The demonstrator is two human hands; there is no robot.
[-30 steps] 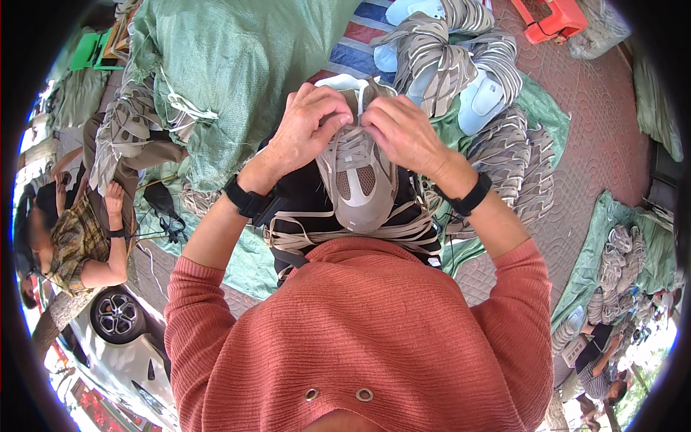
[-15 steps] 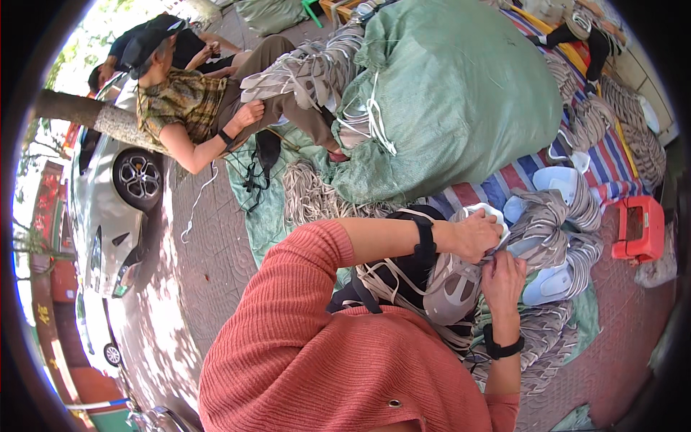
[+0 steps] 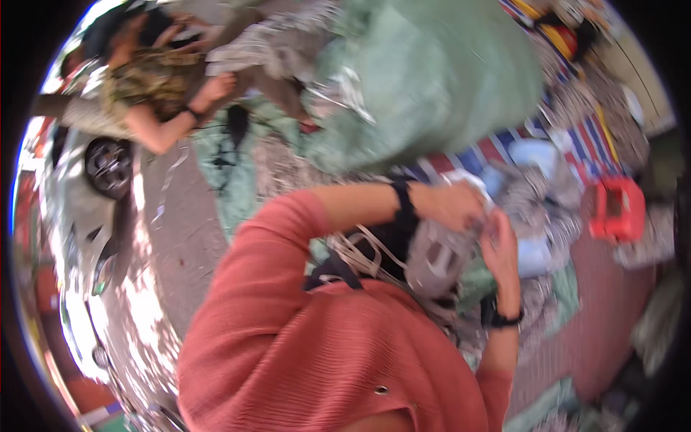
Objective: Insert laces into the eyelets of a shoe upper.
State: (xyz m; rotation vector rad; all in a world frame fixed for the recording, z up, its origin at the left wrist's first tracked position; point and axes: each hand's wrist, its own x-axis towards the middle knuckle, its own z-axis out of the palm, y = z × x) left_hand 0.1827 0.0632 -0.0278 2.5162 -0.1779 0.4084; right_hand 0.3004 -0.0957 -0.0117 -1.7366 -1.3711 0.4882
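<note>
Sneaker [image 3: 434,266] before the wearer's torso [image 3: 345,353], toe end nearest the body. Left hand [image 3: 459,205] at its far end; right hand [image 3: 499,241] just right of it. Cord strands [image 3: 363,252] left of the sneaker. Large sack [image 3: 432,79] ahead, partly on a ground sheet [image 3: 594,147] that runs out to its right. Shoe bundles [image 3: 525,191] right of the hands; farther right, blurred, perhaps a plastic stool [image 3: 617,209]. Seated co-worker [image 3: 155,86] left of the sack, uppers [image 3: 277,47] across the lap. Parked car [image 3: 93,201] far left, beyond paving [image 3: 191,273].

A ribbed coral sweater [image 3: 309,345] is worn with two black wristbands [image 3: 404,202].
</note>
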